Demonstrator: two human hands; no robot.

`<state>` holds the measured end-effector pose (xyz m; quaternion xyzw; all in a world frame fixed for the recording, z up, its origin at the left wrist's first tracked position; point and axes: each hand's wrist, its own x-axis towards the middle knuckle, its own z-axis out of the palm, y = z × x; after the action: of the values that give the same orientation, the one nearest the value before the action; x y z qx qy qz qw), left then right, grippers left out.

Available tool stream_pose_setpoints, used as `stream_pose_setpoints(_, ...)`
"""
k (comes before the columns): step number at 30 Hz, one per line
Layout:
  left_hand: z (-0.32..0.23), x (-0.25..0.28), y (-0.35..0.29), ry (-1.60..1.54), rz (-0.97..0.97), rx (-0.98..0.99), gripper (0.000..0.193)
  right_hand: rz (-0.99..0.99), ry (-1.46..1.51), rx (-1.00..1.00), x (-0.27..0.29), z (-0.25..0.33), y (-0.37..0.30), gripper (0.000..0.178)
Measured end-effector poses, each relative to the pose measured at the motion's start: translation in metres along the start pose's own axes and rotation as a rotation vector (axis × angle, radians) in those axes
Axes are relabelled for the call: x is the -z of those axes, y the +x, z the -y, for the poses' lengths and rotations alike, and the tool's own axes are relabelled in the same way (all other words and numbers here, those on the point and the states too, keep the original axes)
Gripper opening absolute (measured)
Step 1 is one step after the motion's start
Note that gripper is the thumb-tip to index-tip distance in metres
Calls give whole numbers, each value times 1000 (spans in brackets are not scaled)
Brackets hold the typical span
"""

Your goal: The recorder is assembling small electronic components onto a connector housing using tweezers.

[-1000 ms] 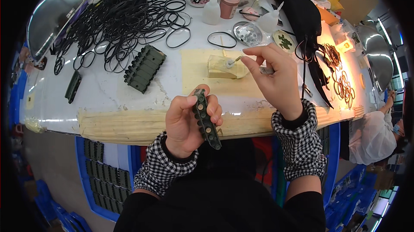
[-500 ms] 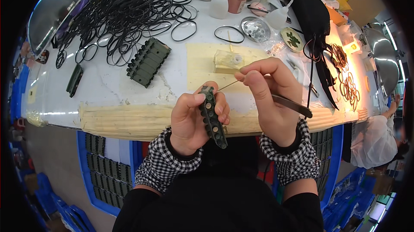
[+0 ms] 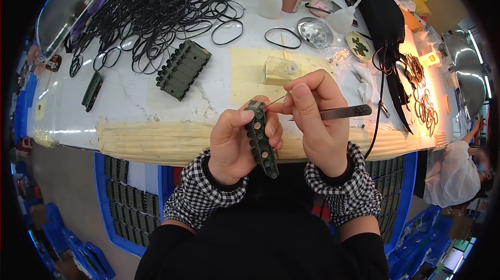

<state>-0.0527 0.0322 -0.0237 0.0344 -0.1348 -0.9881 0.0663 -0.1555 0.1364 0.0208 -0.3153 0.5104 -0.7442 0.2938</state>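
Strip [image 3: 262, 139] upright in left hand [image 3: 237, 142] grip; right hand [image 3: 317, 118] beside top

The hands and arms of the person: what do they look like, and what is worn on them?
Both hands, left hand and right hand, are bare, without gloves. Each wrist has a black-and-white checked cuff, gathered at the end. Above the cuffs the sleeves are plain black. No rings, watch or markings show.

Black rubber rings [image 3: 156, 14] cover the white table [image 3: 130, 98].
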Motion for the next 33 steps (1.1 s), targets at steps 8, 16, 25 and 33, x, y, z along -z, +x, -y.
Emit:
stream_pose_setpoints(8, 0, 0, 0, 5, -10, -1, 26, -7, -3, -23, -2, 3, -1, 17)
stream_pose_setpoints(16, 1, 2, 0, -18, 12, -2, 30, -13, -2, -13, -1, 2, -1, 16)
stream_pose_setpoints(25, 1, -7, 0, 126, -69, -9, 35, -35, -50, 67, 2, -5, -1, 15)
stream_pose_setpoints(33, 1, -6, 0, 119, -68, -10, 33, -38, -73, 56, 1, -4, -2, 14)
